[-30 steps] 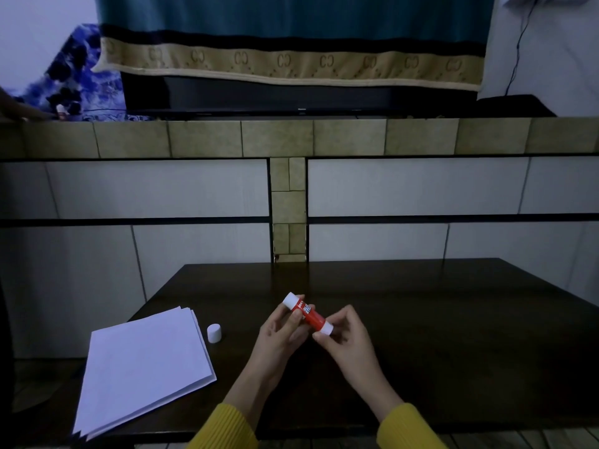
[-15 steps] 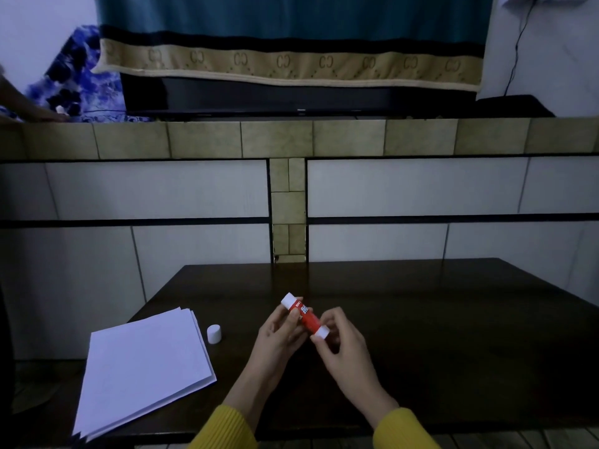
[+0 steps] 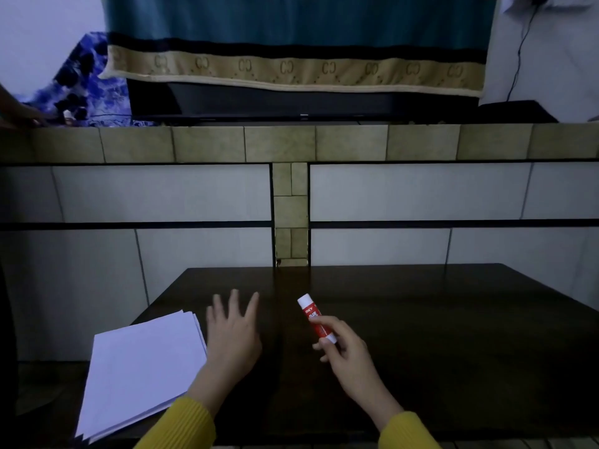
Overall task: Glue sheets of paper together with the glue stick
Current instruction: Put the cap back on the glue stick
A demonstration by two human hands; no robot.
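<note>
A red glue stick [image 3: 313,316] with white ends points up and to the left; my right hand [image 3: 344,354] pinches its lower end above the dark table [image 3: 437,335]. With fingers spread, my left hand [image 3: 234,333] hovers flat just right of a stack of white paper sheets [image 3: 142,367] at the table's left front corner. The small white cap seen earlier is hidden, probably under my left hand.
A tiled wall with a tan ledge [image 3: 291,142] rises right behind the table. On the ledge a dark screen sits under a teal and tan cloth [image 3: 291,59]. Another person's hand [image 3: 19,116] rests on the ledge at far left.
My left hand let go of the glue stick and moved left toward the paper, covering the cap. My right hand kept the stick and shifted right.
</note>
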